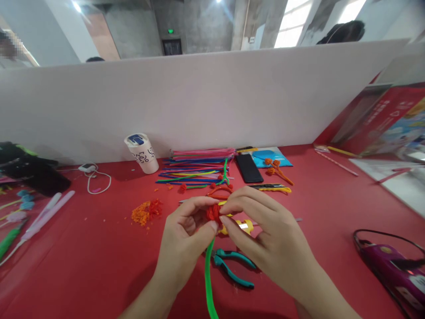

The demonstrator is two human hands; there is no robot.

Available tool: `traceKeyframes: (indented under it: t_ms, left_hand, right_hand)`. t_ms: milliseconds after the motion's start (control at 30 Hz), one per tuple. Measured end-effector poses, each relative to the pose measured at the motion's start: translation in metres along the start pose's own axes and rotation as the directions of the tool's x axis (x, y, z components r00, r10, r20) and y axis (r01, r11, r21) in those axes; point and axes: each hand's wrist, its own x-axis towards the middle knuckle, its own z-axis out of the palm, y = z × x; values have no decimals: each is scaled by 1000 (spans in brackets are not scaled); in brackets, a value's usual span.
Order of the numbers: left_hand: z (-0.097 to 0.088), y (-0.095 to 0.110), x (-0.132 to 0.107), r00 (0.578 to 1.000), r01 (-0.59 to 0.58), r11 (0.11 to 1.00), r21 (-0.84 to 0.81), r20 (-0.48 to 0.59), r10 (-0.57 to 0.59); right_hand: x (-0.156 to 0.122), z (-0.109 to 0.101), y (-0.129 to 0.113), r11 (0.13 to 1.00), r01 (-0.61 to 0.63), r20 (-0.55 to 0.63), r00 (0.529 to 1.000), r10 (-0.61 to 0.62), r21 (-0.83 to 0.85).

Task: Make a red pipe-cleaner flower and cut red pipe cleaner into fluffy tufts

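Note:
Between the fingertips of both hands is a red pipe-cleaner flower head [213, 213]. A bright green pipe-cleaner stem [208, 279] hangs from it toward me. My left hand [186, 237] pinches the flower between thumb and forefinger, near the top of the stem. From the other side, my right hand [262, 226] pinches at its red edge with thumb and fingers. Teal-handled pliers [232, 263] lie on the table beneath my hands. Behind the fingers, a yellow tool handle [244, 226] and red-handled scissors [221, 191] are partly hidden.
Orange and red clippings [146, 213] are heaped on the red table left of my hands. Coloured pipe cleaners [195, 166] lie behind, beside a black phone [249, 168] and orange flowers [274, 166]. A white tumbler [141, 153] stands by the partition [199, 97]. A purple device [392, 266] sits right.

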Motion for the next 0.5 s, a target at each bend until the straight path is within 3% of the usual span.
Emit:
traceKeyframes:
  t_ms: [500]
  left_hand:
    - [-1, -2, -2, 999, -46, 993, 105, 13, 44]
  right_hand:
    - [1, 1, -1, 1000, -19, 5, 1000, 19, -1]
